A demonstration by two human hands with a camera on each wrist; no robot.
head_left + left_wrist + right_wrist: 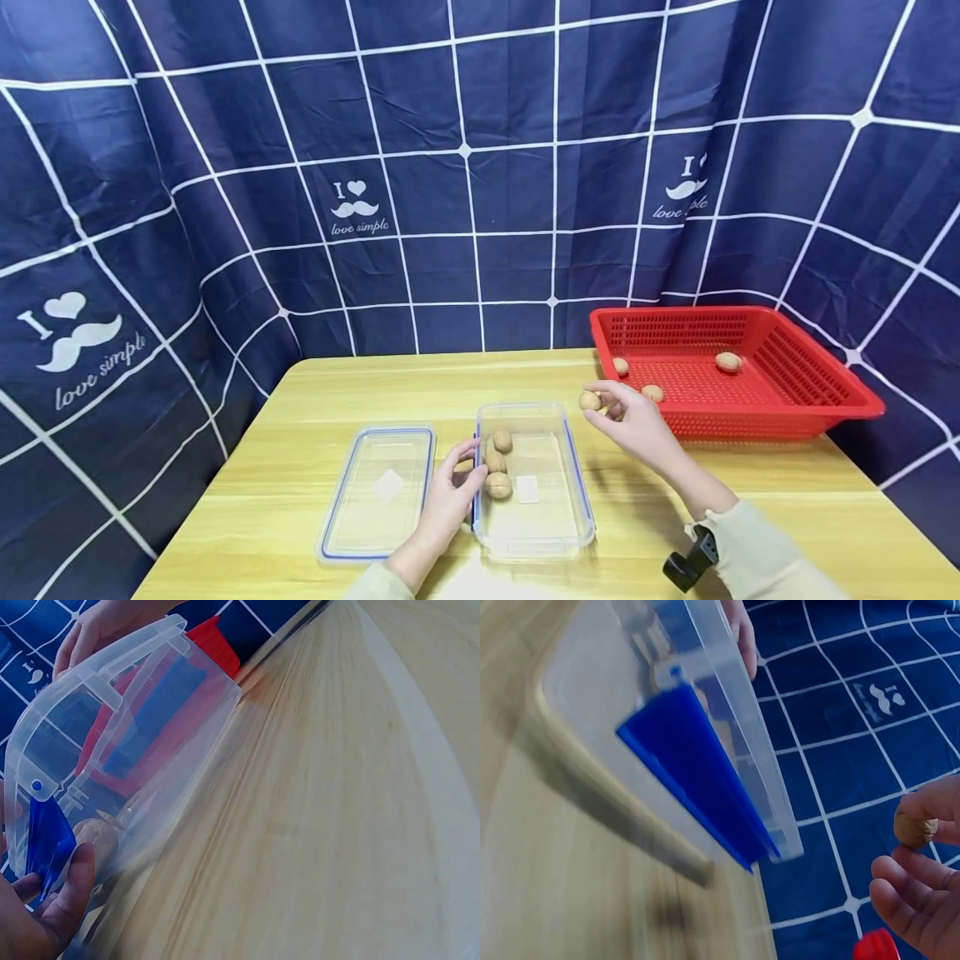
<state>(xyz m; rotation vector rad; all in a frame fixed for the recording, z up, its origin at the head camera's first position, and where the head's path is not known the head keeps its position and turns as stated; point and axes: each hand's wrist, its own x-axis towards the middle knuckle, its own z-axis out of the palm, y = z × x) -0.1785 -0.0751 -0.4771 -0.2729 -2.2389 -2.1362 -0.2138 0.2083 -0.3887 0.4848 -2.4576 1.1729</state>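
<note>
A clear plastic box (525, 550) with blue side latches stands on the wooden table, three walnuts (498, 485) lined up along its left side. My left hand (447, 497) grips the box's left wall, thumb by the rim; the left wrist view shows the thumb and fingers around the blue latch (51, 840). Between the box and the red basket, my right hand (637, 421) is raised, pinching a walnut (589, 400) between thumb and fingertips. In the right wrist view this walnut (913, 827) appears beyond the box's right latch (694, 776).
Left of the box lies its clear lid (352, 492) with a blue seal. A red plastic basket (787, 421) stands at the back right, holding a few walnuts (728, 362). Behind the table (255, 517) hangs a dark blue checked curtain (517, 192).
</note>
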